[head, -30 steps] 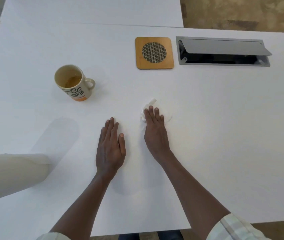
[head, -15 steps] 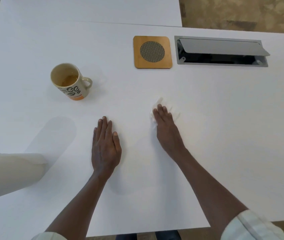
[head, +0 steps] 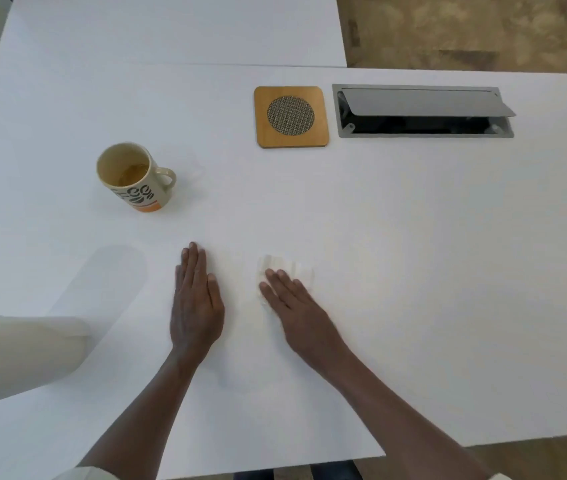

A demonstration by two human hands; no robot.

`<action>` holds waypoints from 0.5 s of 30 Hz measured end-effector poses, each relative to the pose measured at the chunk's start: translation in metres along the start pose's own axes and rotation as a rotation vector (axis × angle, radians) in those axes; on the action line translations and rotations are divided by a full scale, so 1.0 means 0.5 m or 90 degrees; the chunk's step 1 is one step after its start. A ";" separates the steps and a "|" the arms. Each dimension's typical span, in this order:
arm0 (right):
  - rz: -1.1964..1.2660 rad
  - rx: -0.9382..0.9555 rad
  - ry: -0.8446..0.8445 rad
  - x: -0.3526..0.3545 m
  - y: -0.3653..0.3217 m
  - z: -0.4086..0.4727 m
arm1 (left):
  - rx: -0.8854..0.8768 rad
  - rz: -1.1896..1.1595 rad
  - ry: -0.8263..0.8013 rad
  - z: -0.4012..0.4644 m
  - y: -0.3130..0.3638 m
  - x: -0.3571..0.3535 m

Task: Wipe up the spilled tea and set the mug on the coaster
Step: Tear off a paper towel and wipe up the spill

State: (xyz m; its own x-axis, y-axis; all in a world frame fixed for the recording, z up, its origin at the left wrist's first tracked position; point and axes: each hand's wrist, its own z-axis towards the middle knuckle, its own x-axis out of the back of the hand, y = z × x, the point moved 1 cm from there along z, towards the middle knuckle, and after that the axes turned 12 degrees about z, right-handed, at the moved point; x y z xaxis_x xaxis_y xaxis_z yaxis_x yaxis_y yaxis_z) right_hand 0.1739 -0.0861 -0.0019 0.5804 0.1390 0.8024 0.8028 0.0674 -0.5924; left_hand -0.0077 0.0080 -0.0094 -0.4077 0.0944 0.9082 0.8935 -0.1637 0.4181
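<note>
The paper tissue is now pressed flat under the right hand, swept back beside the left hand, both grips open. Wiping is judged unfinished; the mug waits far left of the coaster.

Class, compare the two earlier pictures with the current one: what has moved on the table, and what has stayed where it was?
The right hand, fingers flat on the tissue, swept it right and then back left, nearer the left hand. Nothing was picked up or released. The left hand stayed flat on the table; the mug remained away from the coaster, which stayed bare.
</note>
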 end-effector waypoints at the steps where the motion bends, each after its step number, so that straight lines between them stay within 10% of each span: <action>1: -0.010 -0.013 0.018 0.017 0.019 0.001 | 0.014 0.026 0.002 -0.004 -0.013 0.004; 15: 0.018 0.019 0.006 -0.043 -0.040 0.145 | 0.077 0.113 0.007 -0.010 -0.034 0.003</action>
State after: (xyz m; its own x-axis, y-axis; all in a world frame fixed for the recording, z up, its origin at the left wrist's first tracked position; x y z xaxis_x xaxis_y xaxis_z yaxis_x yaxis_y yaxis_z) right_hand 0.1353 -0.0190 -0.0124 0.6040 0.1319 0.7860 0.7820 0.0924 -0.6164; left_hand -0.0245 0.0062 -0.0153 -0.2427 0.0634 0.9680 0.9675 -0.0577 0.2463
